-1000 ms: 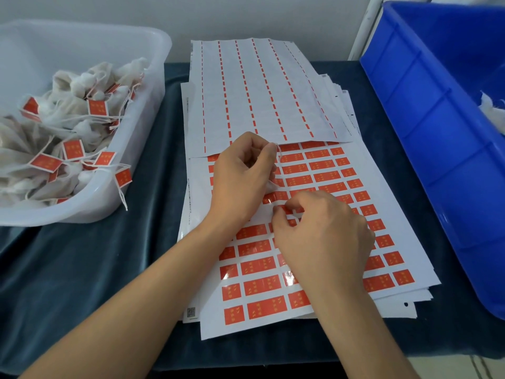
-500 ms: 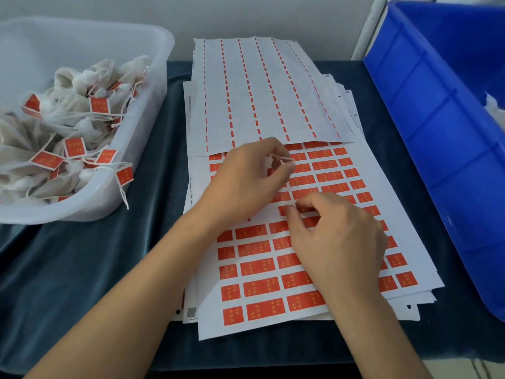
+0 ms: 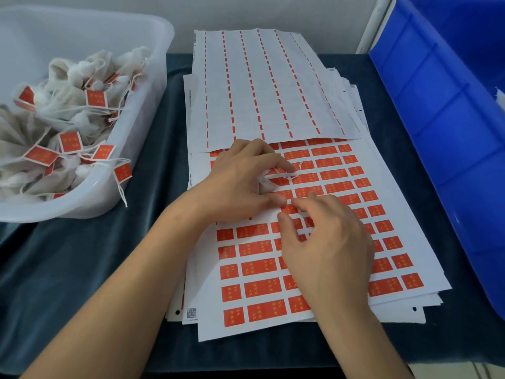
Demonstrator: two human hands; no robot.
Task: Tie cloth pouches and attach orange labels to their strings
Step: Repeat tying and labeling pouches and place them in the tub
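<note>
Head view: the orange labels [image 3: 258, 268] carry small yellow marks too blurred to read; a small QR code [image 3: 191, 313] sits at the near-left corner of the label sheet [image 3: 207, 321], which tops a stack of sheets on a dark cloth [image 3: 82, 269]; a spent backing sheet [image 3: 267, 86] overlaps its far end. The left hand [image 3: 237, 184] rests on the sheet, curled round a small white cloth pouch [image 3: 263, 186], its white string [image 3: 287, 175] looped beneath the forefinger. The right hand [image 3: 328, 242] is just beside it, fingers bent, fingertips on a label; a pinch cannot be told. Tied, labelled pouches [image 3: 68, 127] fill a translucent tub [image 3: 153, 86] on the left; a blue crate [image 3: 437, 119] stands on the right.
</note>
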